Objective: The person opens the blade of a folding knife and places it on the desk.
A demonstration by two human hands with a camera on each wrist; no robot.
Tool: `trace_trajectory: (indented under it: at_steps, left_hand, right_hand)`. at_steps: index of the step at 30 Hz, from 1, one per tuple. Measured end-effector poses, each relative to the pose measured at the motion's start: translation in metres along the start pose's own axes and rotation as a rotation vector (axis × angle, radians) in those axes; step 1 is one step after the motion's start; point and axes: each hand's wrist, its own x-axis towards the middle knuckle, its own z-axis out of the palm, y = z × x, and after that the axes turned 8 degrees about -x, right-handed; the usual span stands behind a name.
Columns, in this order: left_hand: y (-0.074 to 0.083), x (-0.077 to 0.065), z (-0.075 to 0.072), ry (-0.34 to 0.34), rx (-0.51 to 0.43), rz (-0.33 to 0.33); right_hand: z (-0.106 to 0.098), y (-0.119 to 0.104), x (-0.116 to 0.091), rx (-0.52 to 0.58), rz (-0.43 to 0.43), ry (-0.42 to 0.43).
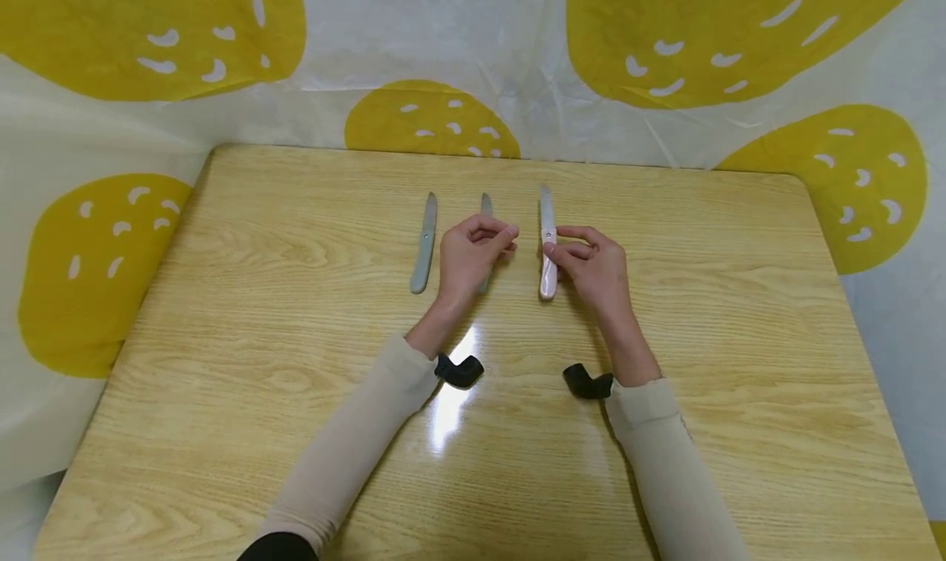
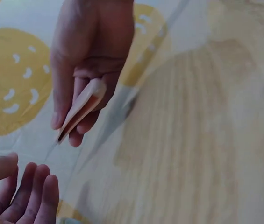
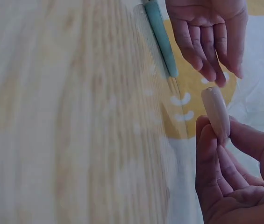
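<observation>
My right hand pinches the pink handle of a folding knife between thumb and fingers. Its blade is out and points toward the far edge of the table. A long slot runs along the handle in the left wrist view. To the left, my left hand holds nothing, its fingers loosely bent and apart from the pink knife. Beneath that hand lies a second knife, mostly hidden, with its blade tip showing. Further left, a knife with a grey-green handle lies with its blade out, pointing away.
The wood-grain table has its far edge just beyond the blades. A white curtain with yellow patterns hangs behind and at the sides. Black curved pieces stick out from both sleeve cuffs.
</observation>
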Motion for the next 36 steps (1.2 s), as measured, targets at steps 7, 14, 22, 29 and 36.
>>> trace_trajectory:
  at_steps: [7,14,22,29,36]
  left_hand:
    - [-0.005,-0.012,0.01,-0.101,0.186,-0.013]
    - [-0.009,-0.023,0.016,-0.163,0.314,-0.002]
    - [-0.013,-0.033,0.02,-0.295,0.463,-0.041]
    - [-0.013,-0.034,0.021,-0.296,0.493,-0.012]
    - [-0.013,-0.034,0.022,-0.283,0.583,0.01]
  right_hand:
    - [0.0,0.0,0.005,0.063,0.007,0.017]
    - [0.001,0.001,0.01,0.088,0.006,-0.006]
    - [0.002,0.002,0.012,0.1,0.008,0.0]
    - [0.002,0.002,0.011,0.111,-0.004,-0.02]
    - [-0.002,0.001,0.009,0.073,-0.023,-0.039]
